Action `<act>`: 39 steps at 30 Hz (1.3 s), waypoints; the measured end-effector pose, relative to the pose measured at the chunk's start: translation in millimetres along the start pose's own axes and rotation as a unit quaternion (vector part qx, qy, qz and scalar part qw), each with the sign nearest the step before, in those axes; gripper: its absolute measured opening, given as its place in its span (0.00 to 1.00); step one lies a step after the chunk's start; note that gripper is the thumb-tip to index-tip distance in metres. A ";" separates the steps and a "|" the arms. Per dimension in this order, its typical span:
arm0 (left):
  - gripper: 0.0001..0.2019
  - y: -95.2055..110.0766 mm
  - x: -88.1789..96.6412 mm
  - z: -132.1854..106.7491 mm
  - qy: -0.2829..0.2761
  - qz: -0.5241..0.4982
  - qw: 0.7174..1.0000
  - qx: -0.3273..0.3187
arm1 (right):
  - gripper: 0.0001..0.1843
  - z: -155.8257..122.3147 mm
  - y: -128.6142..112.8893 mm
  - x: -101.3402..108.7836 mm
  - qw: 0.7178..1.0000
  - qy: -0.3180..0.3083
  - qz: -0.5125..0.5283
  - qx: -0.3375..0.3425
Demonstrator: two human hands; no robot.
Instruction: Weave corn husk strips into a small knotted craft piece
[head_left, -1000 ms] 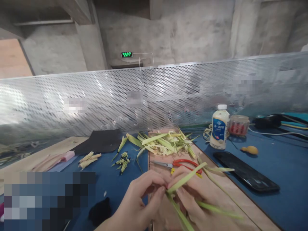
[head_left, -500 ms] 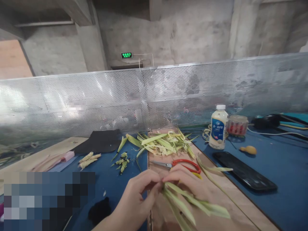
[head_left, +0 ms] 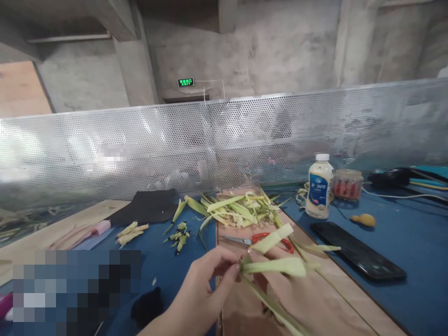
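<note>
Head view: left hand [head_left: 210, 282], thumb and index finger pinched together on the gathered end of several pale green leaf strips [head_left: 276, 266]. Right hand [head_left: 289, 290] just beside, with fingers curled and tips near the same end; firmness of grip not discernible, being partly hidden by the strips, which fan out across its back. Beneath both hands, brown board [head_left: 234, 322]. Just beyond the hands, red-handled scissors [head_left: 245, 241]; farther beyond, loose leaf pile [head_left: 241, 210]. To the right of the right hand, dark phone [head_left: 357, 252], with white-capped bottle [head_left: 319, 189] beyond. Left of the left hand, black object [head_left: 147, 308], indistinct.
</note>
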State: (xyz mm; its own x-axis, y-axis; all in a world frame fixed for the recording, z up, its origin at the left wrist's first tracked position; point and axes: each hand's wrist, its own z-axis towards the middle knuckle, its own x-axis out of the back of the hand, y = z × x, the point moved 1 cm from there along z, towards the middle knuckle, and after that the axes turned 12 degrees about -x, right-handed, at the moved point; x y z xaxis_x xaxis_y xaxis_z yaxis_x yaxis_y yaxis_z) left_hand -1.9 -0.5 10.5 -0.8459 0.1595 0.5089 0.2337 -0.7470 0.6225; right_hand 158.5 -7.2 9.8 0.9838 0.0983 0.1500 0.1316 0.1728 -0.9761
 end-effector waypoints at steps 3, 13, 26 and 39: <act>0.09 2.4 0.6 1.4 -0.012 0.023 1.000 0.003 | 0.15 -0.3 -8.0 -2.9 0.999 -0.004 0.035 -0.031; 0.09 -0.6 -2.7 1.3 -0.024 -0.078 0.996 0.043 | 0.16 6.5 5.3 -8.2 0.996 -0.031 0.066 -0.045; 0.12 -1.2 0.9 7.0 0.069 -0.274 0.948 0.147 | 0.15 -4.0 -26.2 -2.8 0.996 -0.075 -0.027 -0.033; 0.14 -5.1 -3.3 8.9 0.092 -0.280 0.941 0.167 | 0.05 -0.2 -11.1 -7.7 0.998 -0.060 0.002 0.007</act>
State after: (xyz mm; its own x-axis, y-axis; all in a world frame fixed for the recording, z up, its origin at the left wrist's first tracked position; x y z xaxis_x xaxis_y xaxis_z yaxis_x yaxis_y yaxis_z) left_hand 3.9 8.5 11.0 -0.9427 0.3305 -0.0456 -0.1608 -0.3300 0.9302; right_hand 149.5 -10.0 19.5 0.9622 0.2163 0.1654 0.1257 0.1861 -0.9745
